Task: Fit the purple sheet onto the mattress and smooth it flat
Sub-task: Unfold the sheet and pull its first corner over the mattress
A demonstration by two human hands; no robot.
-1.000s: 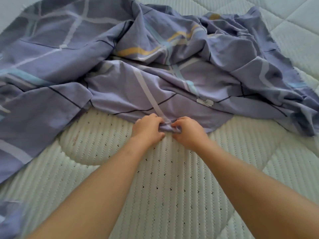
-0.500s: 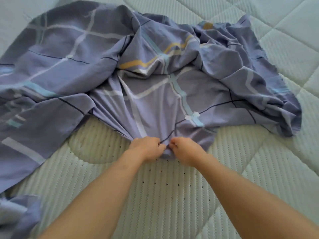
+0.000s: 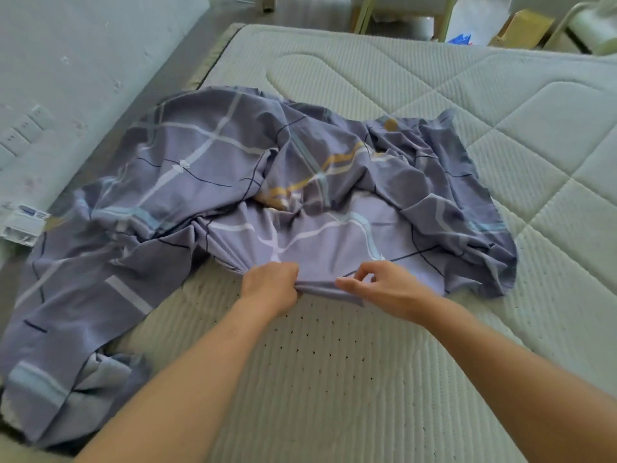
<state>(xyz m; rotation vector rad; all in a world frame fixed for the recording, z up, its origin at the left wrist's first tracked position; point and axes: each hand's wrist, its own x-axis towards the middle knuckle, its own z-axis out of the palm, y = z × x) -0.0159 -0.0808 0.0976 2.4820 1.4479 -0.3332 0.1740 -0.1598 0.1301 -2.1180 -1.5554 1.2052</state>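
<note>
The purple sheet (image 3: pixel 207 182), with white, blue and yellow lines, lies crumpled across the left and middle of the pale quilted mattress (image 3: pixel 434 101). Its left part hangs over the mattress's left edge. My left hand (image 3: pixel 271 286) is fisted on a bunched piece of the sheet's near hem. My right hand (image 3: pixel 384 289) pinches the same hem just to the right, thumb and fingers closed on the cloth. Between the two hands the hem is stretched into a short, taut band.
A grey wall (image 3: pixel 66 61) with sockets runs close along the mattress's left side. A paper label (image 3: pixel 23 225) lies in the gap there. Beyond the far edge stand furniture legs (image 3: pixel 364 11), a cardboard box (image 3: pixel 521 26) and a blue bag (image 3: pixel 460 38).
My view has pulled back and up, showing the whole sheet and the far edge. The hands have drawn the hem nearer and moved apart along it, the right hand sliding right.
</note>
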